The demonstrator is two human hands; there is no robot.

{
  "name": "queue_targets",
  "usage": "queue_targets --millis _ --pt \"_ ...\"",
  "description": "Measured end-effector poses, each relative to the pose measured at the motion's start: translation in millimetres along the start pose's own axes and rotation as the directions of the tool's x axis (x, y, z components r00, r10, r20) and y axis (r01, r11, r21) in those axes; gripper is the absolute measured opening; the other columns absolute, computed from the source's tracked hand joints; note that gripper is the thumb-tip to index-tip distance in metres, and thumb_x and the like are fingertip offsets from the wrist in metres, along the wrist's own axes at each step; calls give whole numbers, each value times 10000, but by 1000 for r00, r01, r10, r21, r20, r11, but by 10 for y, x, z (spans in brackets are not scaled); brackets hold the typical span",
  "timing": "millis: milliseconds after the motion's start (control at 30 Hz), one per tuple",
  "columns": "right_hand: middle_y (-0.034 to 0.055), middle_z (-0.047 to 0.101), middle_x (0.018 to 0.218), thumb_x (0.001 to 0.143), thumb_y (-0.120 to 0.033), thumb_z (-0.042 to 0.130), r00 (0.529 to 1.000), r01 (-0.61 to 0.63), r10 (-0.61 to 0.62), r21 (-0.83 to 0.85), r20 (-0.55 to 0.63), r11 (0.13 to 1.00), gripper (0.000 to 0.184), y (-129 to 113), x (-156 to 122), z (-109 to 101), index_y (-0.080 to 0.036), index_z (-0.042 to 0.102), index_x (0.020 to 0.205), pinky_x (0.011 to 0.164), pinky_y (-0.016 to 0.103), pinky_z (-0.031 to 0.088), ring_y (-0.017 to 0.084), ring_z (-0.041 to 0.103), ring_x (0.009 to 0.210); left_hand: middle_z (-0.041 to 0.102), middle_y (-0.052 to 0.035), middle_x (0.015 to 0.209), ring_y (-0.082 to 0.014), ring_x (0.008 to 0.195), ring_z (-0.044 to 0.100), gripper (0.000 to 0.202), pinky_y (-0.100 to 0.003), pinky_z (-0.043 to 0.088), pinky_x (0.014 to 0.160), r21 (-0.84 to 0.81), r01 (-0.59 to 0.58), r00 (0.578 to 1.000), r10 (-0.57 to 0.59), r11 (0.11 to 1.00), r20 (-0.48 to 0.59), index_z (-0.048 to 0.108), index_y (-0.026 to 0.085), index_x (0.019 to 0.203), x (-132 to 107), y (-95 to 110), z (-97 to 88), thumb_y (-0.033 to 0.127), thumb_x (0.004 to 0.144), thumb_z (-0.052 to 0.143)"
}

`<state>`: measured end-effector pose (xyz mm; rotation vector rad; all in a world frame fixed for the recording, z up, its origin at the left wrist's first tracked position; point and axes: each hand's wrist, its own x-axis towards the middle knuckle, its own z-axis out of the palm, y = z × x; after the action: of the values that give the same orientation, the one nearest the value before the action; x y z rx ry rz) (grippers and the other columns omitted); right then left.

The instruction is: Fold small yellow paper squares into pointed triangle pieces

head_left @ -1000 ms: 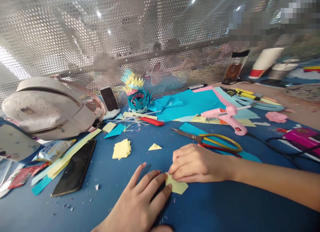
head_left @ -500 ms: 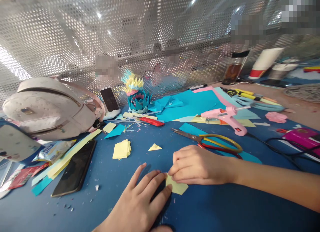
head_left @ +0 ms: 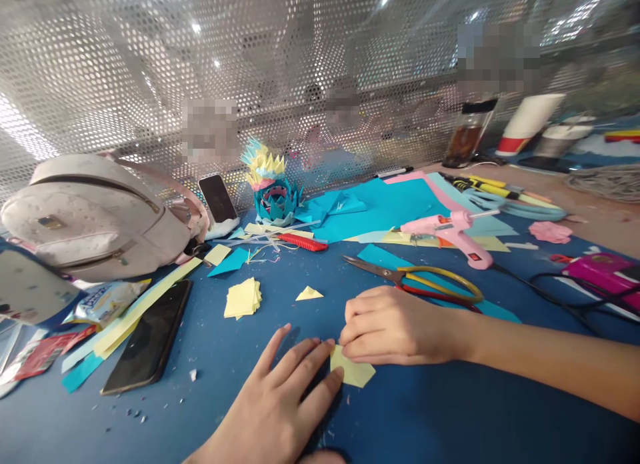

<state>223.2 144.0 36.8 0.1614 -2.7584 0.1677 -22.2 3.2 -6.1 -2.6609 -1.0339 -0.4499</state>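
A small yellow piece of paper [head_left: 356, 369] lies on the blue tabletop, partly covered by my fingers. My left hand [head_left: 287, 391] rests open beside it with fingers spread, fingertips on the paper's left side. My right hand [head_left: 387, 327] is closed, its fingertips pinching the paper's upper edge. Beyond my hands sit a small folded yellow triangle [head_left: 309, 293] and a stack of yellow paper squares [head_left: 243, 298]. Scissors [head_left: 420, 281] with yellow and red handles lie just behind my right hand.
A pink glue gun [head_left: 450, 231] and blue paper sheets [head_left: 380, 204] lie farther back, near a folded paper model [head_left: 275, 197] and a red cutter [head_left: 303, 242]. At left are a black phone [head_left: 150, 337], snack packets and a pale backpack [head_left: 95, 217]. A perforated metal panel stands behind.
Both hands hold nearly the same pose on the yellow paper. The whole view has shifted very slightly; nothing else has visibly moved.
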Motion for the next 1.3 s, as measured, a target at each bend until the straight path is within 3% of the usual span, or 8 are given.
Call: queue_targets --millis 267,400,633,867,933,1033,1100,1300 --pt "46 766 1034 1091 -186 416 996 89 -91 -81 -15 993 278 20 -19 21 -169 690 1042 692 314 428 150 631 904 556 -103 1496 -265 1383 495 726 -549 26 1289 35 -11 1000 12 999 -11 585 193 1400 9 0 11 742 1010 314" --pt "60 766 1012 1105 -201 358 995 97 -97 -102 2 990 340 22 -22 22 -182 691 1039 674 308 423 153 632 901 547 -114 1504 -282 1360 516 729 -581 99 1280 48 -22 1000 22 999 -2 584 190 1395 9 1 -4 746 1005 317" --pt "54 766 994 1116 -271 348 996 65 -65 6 54 998 374 28 -4 -11 -189 700 1017 707 329 417 163 621 891 537 -111 1516 -287 1351 526 736 -581 98 1282 42 -29 1000 29 999 13 578 185 1414 16 1 -25 740 1006 322" --pt "31 774 1000 1081 -328 472 999 -4 -4 198 43 980 331 30 36 -59 -176 740 961 751 325 409 163 632 872 549 -83 1515 -253 1371 504 813 -519 45 1298 -13 6 998 -5 1000 60 408 138 1561 37 -13 -61 733 1014 323" --pt "36 773 1035 1087 -343 461 1000 -24 20 213 21 977 348 32 32 -48 -179 750 982 751 327 401 163 626 861 551 -75 1516 -249 1372 499 809 -513 -3 1296 -9 4 999 -3 1000 52 413 142 1560 39 -17 -56 732 1017 310" --pt "35 763 1031 1089 -345 456 998 -59 60 170 3 984 358 34 16 -27 -182 757 983 715 333 371 164 606 833 578 -86 1485 -258 1355 516 813 -532 54 1296 -10 1 999 -1 1000 51 416 138 1557 44 -22 -46 735 1011 333" --pt "28 749 986 1075 -331 487 997 -74 71 134 28 988 340 26 15 -38 -182 761 941 690 335 351 163 583 808 590 -92 1468 -260 1347 523 820 -531 74 1298 -13 -4 999 5 1000 41 422 133 1552 48 -24 -43 738 1005 350" --pt "12 700 830 998 -230 633 960 -201 170 123 223 972 242 -77 86 -275 -178 776 809 712 325 351 159 533 768 550 -46 1518 -229 1365 498 764 -480 -123 1278 -28 13 999 -12 1000 42 473 158 1521 52 -25 -57 719 1024 326"
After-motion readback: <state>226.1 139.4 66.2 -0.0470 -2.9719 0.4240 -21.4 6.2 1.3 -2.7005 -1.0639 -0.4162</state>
